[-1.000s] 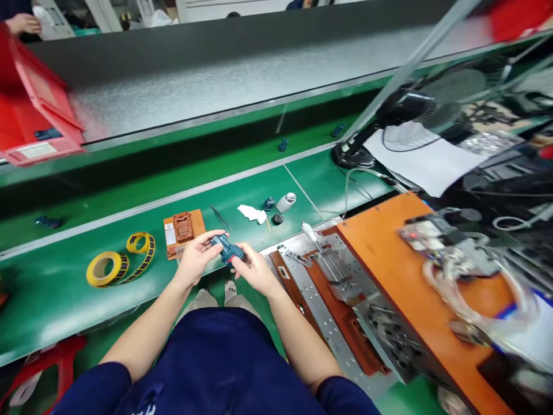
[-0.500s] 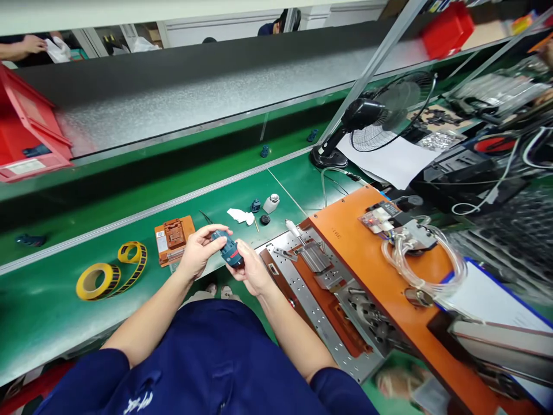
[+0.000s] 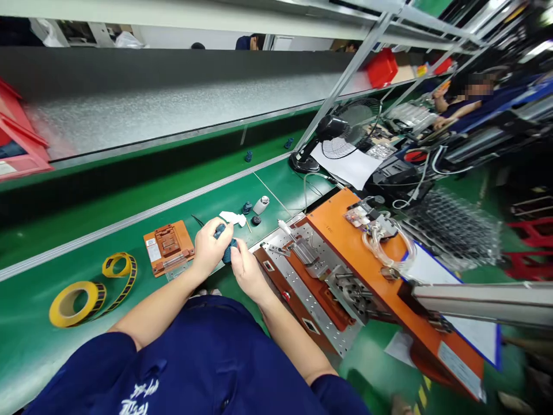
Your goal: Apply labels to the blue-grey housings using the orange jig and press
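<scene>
Between my two hands is a small dark blue plastic housing [image 3: 229,251], held over the bench's front edge. My left hand [image 3: 210,248] wraps round its upper left part and hides much of it. My right hand [image 3: 246,267] is closed at its right side, with the thumb on it. Just beyond, on the green bench, are a white rag [image 3: 233,218], a thin stick [image 3: 248,225], a black round cap [image 3: 256,220], a small blue part [image 3: 246,207] and a grey-white bottle [image 3: 261,204].
Left of my hands sit an orange fixture [image 3: 168,246] and a yellow tape roll [image 3: 74,304]. A metal jig [image 3: 309,259] and an orange machine plate [image 3: 345,230] stand at the right. Farther back are a black fan [image 3: 330,128] and a red bin [image 3: 21,135]. Another person [image 3: 470,98] is at the far right.
The view has turned to the right, bringing in another person. The blue housing has been turned in my hands, its red lettering is out of sight, and my left hand covers more of it.
</scene>
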A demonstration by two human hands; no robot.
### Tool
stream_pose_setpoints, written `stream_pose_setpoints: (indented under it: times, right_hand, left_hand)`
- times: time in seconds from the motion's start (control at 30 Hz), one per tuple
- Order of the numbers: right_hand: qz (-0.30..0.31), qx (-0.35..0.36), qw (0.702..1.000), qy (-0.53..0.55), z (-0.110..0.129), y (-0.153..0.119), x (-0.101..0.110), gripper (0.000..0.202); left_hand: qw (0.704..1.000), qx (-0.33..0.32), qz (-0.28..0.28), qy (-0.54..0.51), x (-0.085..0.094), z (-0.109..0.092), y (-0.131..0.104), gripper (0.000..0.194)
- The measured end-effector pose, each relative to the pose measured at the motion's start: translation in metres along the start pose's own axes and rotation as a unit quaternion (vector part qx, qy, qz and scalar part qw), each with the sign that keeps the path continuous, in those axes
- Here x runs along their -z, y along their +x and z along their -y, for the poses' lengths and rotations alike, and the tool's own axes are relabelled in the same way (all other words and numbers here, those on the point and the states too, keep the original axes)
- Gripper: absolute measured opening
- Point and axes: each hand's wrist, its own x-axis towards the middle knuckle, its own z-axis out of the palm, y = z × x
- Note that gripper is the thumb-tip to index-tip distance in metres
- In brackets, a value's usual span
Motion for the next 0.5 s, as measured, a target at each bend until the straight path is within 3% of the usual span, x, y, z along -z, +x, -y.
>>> stream_pose_setpoints:
  times: [0.1,0.23,0.33,0.4,0.5]
  right_hand:
    - [-0.017,-0.026,1.000,0.002,0.004,0.000,-0.010,0.037]
    - [-0.043,-0.027,0.998,0.033,0.007,-0.005,-0.019,0.056]
    - [-0.107,-0.037,0.993,0.020,0.006,-0.011,-0.019,0.056]
    - [-0.162,-0.046,0.986,-0.009,0.004,-0.015,-0.017,0.056]
    - [-0.223,-0.057,0.971,-0.066,-0.003,-0.024,-0.016,0.056]
  left_hand:
    - [0.999,-0.004,0.035,-0.035,0.005,0.011,0.004,0.030]
    - [0.983,0.022,0.098,-0.155,0.007,0.027,0.011,0.030]
    - [0.968,0.032,0.135,-0.211,0.002,0.037,0.014,0.032]
    - [0.949,0.070,0.166,-0.260,-0.002,0.040,0.010,0.042]
    - [0.889,0.191,0.247,-0.335,-0.009,0.040,-0.004,0.058]
